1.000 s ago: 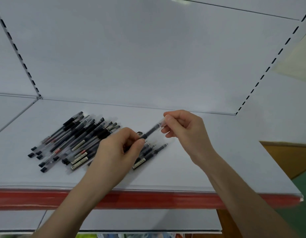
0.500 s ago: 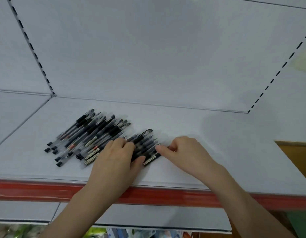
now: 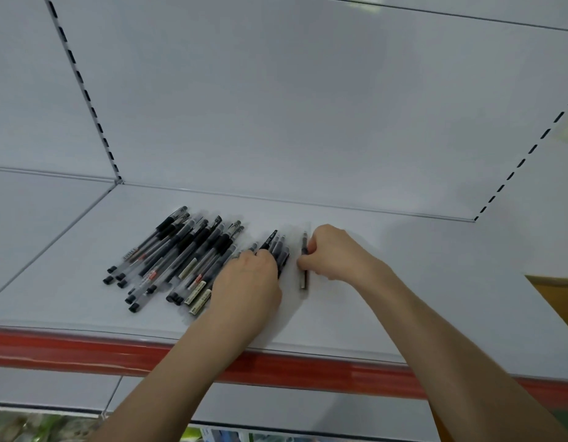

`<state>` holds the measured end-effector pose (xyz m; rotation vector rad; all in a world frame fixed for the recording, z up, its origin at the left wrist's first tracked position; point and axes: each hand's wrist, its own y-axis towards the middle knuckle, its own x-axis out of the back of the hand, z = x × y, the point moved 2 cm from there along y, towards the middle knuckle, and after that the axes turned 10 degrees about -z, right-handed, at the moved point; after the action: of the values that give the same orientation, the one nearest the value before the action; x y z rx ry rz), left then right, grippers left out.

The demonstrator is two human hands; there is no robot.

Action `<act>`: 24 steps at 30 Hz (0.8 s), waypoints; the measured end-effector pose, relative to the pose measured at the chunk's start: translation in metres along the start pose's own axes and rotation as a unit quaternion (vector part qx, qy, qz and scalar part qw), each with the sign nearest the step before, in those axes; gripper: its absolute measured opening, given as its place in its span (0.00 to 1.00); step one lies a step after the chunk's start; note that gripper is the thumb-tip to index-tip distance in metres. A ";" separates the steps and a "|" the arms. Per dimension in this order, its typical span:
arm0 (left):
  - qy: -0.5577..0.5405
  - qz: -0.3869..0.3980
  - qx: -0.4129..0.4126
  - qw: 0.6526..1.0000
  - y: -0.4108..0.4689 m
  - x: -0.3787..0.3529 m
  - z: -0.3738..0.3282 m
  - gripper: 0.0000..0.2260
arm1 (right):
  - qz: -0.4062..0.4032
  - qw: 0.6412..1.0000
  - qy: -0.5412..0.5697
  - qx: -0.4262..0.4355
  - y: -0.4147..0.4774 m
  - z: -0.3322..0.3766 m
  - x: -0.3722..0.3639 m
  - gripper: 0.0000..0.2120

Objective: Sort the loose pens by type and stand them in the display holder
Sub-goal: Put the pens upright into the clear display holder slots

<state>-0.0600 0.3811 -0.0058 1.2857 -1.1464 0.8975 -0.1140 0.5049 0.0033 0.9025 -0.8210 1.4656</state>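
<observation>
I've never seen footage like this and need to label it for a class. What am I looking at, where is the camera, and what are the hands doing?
There is no machine here: a person works with two bare hands, and the single picture comes from a wide-angle camera worn on their head, looking forward and down. The surface is a pale grey shop shelf with a red front strip. On it lies a loose pile of black-capped clear-barrelled pens. The left hand rests on a smaller bunch of dark pens beside the pile. The right hand pinches one single pen set apart to the right, lying on the shelf. No display holder is in view.
</observation>
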 end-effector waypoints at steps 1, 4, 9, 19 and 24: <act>0.008 0.003 0.000 1.000 0.001 0.000 -0.001 0.08 | -0.003 1.000 -0.017 0.001 0.001 -0.001 0.002 0.17; 0.053 -0.004 -0.001 0.999 0.005 -0.003 -0.003 0.10 | -0.012 0.998 -0.060 0.001 0.004 -0.002 0.007 0.18; 0.066 -0.004 -0.005 0.998 0.007 -0.009 -0.001 0.10 | -0.015 1.000 -0.017 -0.017 0.002 -0.007 0.005 0.17; -0.700 0.017 0.222 0.678 0.000 0.034 0.017 0.04 | -0.087 0.853 0.514 -0.034 -0.024 -0.008 0.058 0.08; -0.734 0.005 0.201 0.648 -0.012 0.054 0.005 0.10 | -0.031 0.841 0.538 0.045 -0.030 0.027 0.060 0.06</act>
<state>-0.0369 0.3689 0.0429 2.5104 -2.2096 -0.1793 -0.0840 0.5104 0.0693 0.0545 0.1271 1.6454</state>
